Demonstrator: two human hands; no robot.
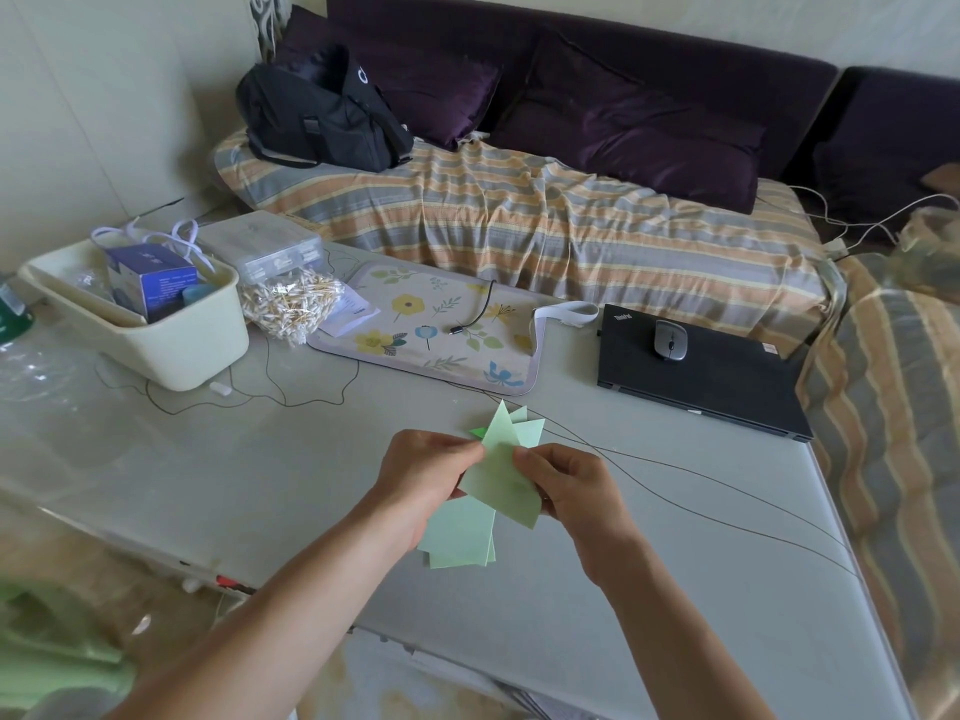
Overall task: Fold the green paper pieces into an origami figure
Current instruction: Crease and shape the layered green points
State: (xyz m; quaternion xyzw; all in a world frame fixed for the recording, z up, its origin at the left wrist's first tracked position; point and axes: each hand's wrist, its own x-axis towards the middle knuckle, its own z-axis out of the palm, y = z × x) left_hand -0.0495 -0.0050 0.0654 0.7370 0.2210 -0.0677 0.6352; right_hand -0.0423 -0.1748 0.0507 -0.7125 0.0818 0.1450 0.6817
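Observation:
Several pale green paper pieces [496, 480] are fanned out in a small stack held above the grey table [270, 459]. My left hand [421, 475] pinches the stack from the left, thumb on top. My right hand [569, 485] pinches the top sheet from the right with thumb and fingers. Pointed corners of the sheets stick up behind my fingers, and more sheets hang down below them. A darker green scrap [478, 433] peeks out at the stack's upper left.
A closed black laptop [701, 376] with a grey mouse [670, 341] lies at the right. A floral mat [431, 330], a cream bin [156, 335] and a bag of cotton swabs [291, 304] stand behind. Thin wires [701, 491] cross the table. A striped sofa [545, 226] runs beyond.

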